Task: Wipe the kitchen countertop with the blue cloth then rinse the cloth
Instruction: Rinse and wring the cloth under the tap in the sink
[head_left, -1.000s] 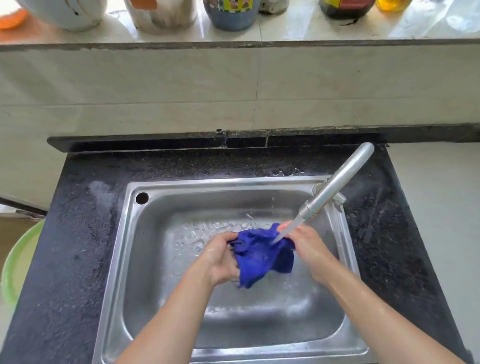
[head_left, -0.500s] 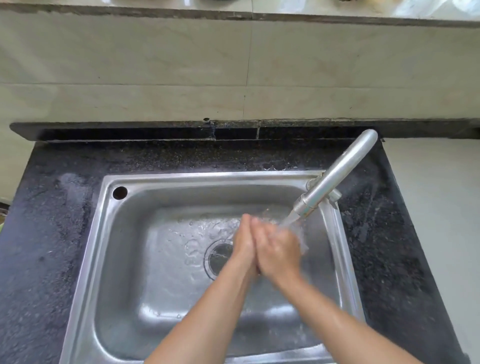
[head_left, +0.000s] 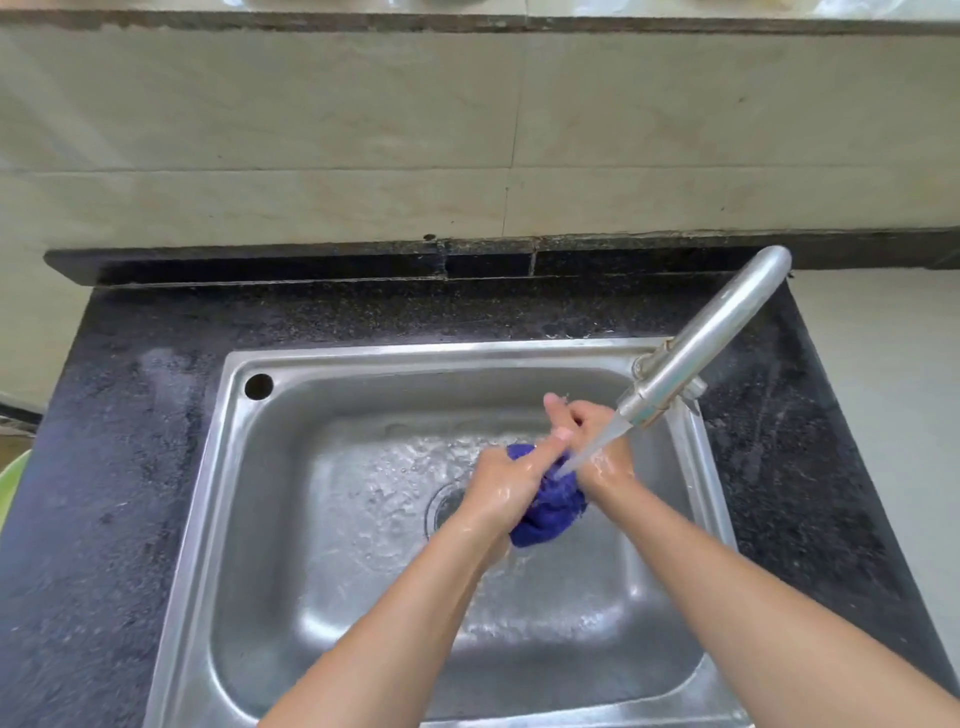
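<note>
The blue cloth (head_left: 549, 512) is bunched into a wet wad over the steel sink (head_left: 236, 499). My left hand (head_left: 511, 480) and my right hand (head_left: 597, 441) are both closed on the cloth and press it between them. Water streams from the metal tap (head_left: 701, 348) onto the cloth and my right wrist. Most of the cloth is hidden by my hands. The black speckled countertop (head_left: 130, 467) surrounds the sink and looks damp.
The sink's drain (head_left: 444, 506) lies just left of my hands, with water pooling around it. A tiled wall rises behind the counter. A green basin edge (head_left: 10, 483) shows at the far left. A pale surface lies to the right of the counter.
A second ago the cloth hung spread between my hands; then my palms pressed flat together and hid it. Now it is squeezed into a wad, partly visible below my hands.
</note>
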